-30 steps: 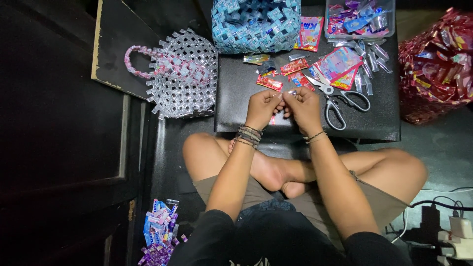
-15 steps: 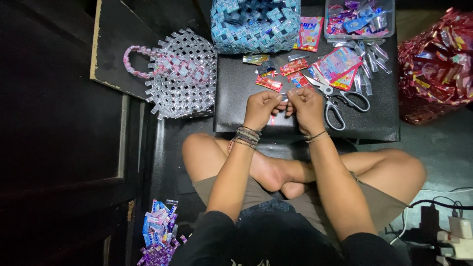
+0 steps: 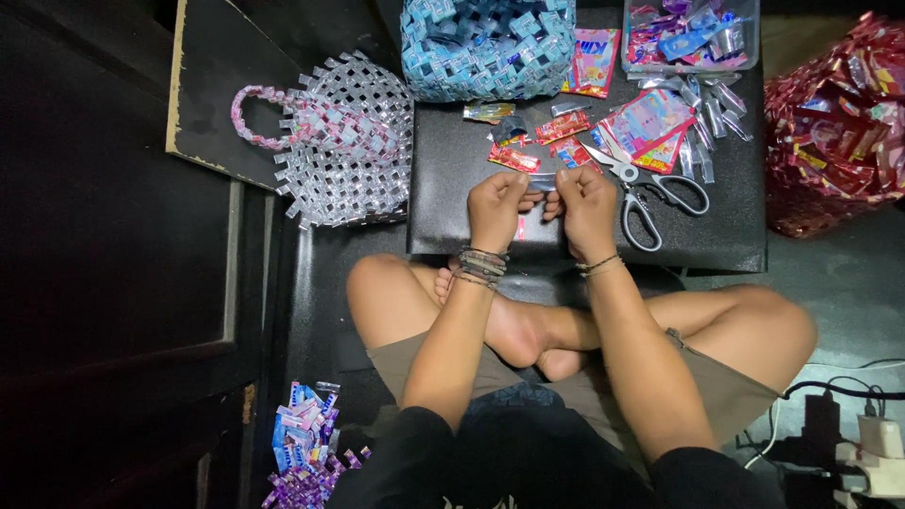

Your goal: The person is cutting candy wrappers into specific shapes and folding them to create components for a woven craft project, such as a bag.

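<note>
A person sits cross-legged on a dark floor behind a low black board (image 3: 698, 240) that serves as the work surface. To the right of it lies a big heap of red wrappers (image 3: 834, 123), well apart from the hands. At the board's far edge stands a blue woven basket (image 3: 485, 42), and off its left side rests a silver woven bag (image 3: 344, 141) with a pink handle. A clear plastic tub (image 3: 693, 33) of mixed wrappers sits at the far right corner of the board. Near the person's left knee, on the floor, lies a pile of blue and purple folded strips (image 3: 304, 448). Just beside the right hand lie scissors (image 3: 646, 193) with grey handles, blades pointing to a scatter of loose red and pink wrappers (image 3: 566, 127). The 2 hands meet at the board's near middle. The left hand (image 3: 495, 209) is curled almost closed, thumb and fingertips pinching one end of a small silvery folded strip (image 3: 542, 181). The right hand (image 3: 589, 209) is curled the same way and pinches the other end, so the strip sits between both hands, just above the board. Both wrists wear bracelets.
</note>
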